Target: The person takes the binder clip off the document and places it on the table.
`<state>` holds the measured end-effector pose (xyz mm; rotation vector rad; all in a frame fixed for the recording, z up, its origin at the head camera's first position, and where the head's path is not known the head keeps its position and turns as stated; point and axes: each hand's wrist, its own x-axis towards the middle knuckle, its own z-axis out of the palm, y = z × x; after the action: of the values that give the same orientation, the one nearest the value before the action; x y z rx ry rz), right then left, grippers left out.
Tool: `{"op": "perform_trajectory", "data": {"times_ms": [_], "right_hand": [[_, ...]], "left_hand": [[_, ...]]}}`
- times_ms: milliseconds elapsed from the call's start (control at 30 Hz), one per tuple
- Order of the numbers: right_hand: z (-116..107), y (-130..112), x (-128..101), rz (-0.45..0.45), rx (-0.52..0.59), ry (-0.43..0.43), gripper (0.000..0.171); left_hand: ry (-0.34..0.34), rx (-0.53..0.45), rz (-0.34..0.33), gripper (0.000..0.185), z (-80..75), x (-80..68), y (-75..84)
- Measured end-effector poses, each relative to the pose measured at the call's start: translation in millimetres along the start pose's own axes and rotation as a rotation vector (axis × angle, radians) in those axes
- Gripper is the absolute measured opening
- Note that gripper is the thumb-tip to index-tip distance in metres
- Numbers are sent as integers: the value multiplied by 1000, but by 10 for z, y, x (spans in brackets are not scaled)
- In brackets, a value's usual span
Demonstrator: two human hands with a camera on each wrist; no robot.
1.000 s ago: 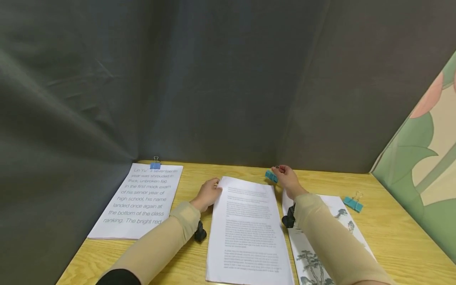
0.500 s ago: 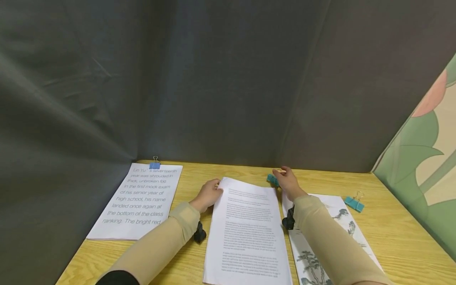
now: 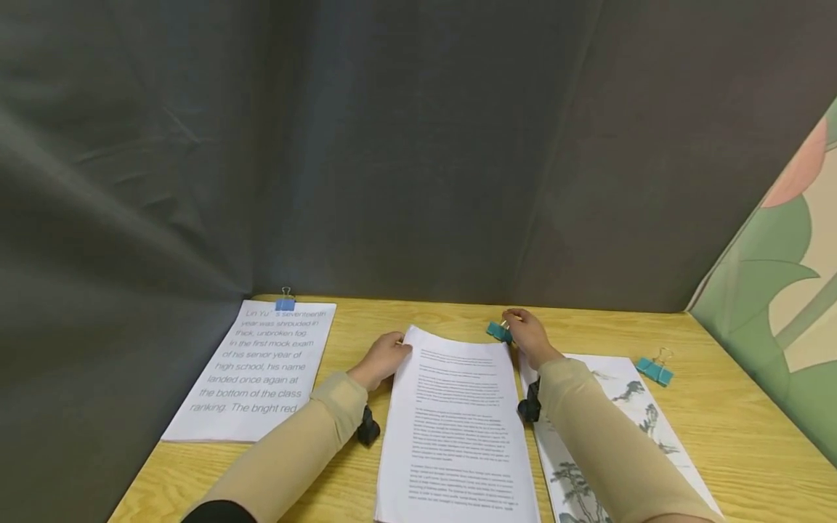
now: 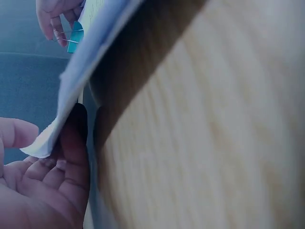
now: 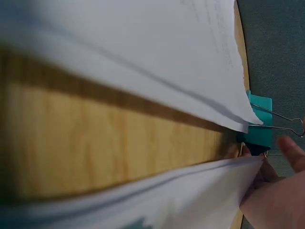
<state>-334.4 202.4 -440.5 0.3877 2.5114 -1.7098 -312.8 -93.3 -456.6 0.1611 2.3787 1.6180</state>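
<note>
Teal binder clip (image 3: pixel 499 332) still pinched in right hand (image 3: pixel 527 337), unmoved; left hand (image 3: pixel 381 360) keeps lifting stack corner (image 3: pixel 415 335)

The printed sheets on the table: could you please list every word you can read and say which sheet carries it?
Left sheet: "Lin Yu's seventeenth year was shrouded in thick, unbroken fog. In the first mock exam of his senior year of high school, his name landed once again at the bottom of the class ranking. The bright red"
Middle stack: print too small to read.
</note>
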Motion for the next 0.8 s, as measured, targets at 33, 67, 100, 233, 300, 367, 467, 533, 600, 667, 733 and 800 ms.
{"op": "perform_trajectory", "data": {"times_ms": [33,67,100,233,300,367,467,533,600,667,733,800], "right_hand": [[0,-1,-1,-4,-1,3,56],[0,-2,-3,-9,-2,7,55],[1,1,-3,-11,-3,6,54],[0,2,-15,-6,-27,8,54],[4,-3,-19,1,-30,5,54],[11,-12,-22,2,-38,6,55],[17,-34,-32,-3,-42,15,54],[17,-47,-38,-7,-44,20,54],[13,-62,-49,-7,-32,25,54],[10,-69,-58,0,-13,27,54],[5,-79,-68,2,-5,30,55],[0,-86,-76,7,-1,43,56]], "left_hand": [[-9,-11,-7,25,-2,-1,0],[-17,-20,-13,24,-5,-2,1],[-16,-15,-11,23,-8,-5,4],[-1,-10,-19,26,-27,-13,7],[13,10,-20,30,-43,-25,12],[11,2,-32,35,-58,-35,12],[-1,-27,-46,40,-78,-44,9],[-6,-47,-51,41,-89,-43,4],[-3,-57,-52,42,-102,-40,-3],[9,-63,-49,41,-115,-35,-5],[27,-66,-43,41,-130,-32,1],[38,-83,-40,41,-146,-33,10]]}}
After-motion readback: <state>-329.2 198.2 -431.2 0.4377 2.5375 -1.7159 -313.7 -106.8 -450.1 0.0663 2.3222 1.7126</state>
